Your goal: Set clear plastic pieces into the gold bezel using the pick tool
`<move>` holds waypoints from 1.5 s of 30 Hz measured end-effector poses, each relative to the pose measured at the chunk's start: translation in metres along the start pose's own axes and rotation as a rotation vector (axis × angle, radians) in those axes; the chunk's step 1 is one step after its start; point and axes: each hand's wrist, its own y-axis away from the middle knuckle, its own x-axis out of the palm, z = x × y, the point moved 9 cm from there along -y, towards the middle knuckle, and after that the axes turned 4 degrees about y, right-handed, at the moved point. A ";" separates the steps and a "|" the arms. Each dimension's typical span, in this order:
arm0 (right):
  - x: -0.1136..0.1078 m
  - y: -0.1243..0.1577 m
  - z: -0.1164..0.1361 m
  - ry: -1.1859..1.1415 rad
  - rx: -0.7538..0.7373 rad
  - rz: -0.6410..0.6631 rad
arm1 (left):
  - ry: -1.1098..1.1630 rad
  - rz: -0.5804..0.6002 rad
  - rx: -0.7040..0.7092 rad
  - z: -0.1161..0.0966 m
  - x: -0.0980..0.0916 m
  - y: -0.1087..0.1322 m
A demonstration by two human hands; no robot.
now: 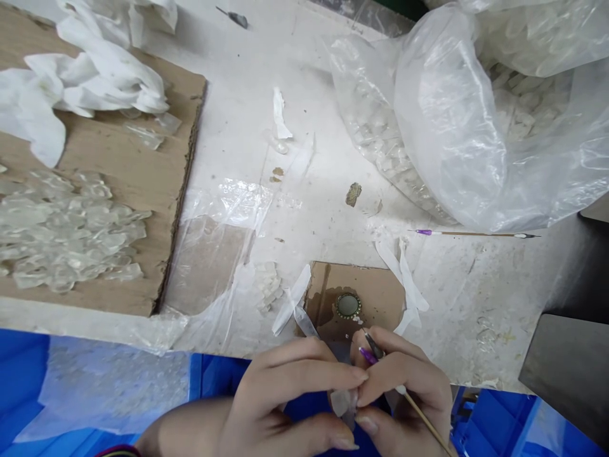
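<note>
Your left hand (280, 403) pinches a clear chip (340, 402) between thumb and fingers. Your right hand (409, 387) grips a wooden-handled pick (421, 419), near a round metal bezel (348, 305) on cardboard (375, 292).

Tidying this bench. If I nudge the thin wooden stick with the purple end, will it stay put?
Probably not: the wooden stick looks thin and round, so it may roll along the flat white tabletop. It also looks light and fairly stiff, though slender enough to snap if bent.
</note>
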 end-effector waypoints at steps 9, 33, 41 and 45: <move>0.005 -0.001 -0.005 -0.135 0.046 0.035 | 0.010 0.038 0.024 0.000 0.001 -0.001; 0.008 -0.005 0.001 -0.125 0.046 0.033 | 0.100 0.122 0.025 -0.002 0.008 -0.001; 0.007 0.003 0.003 -0.114 0.034 -0.010 | 0.084 0.148 0.066 -0.007 0.006 -0.002; 0.001 0.009 0.001 -0.037 0.032 -0.068 | 0.054 0.160 0.066 -0.005 0.011 -0.002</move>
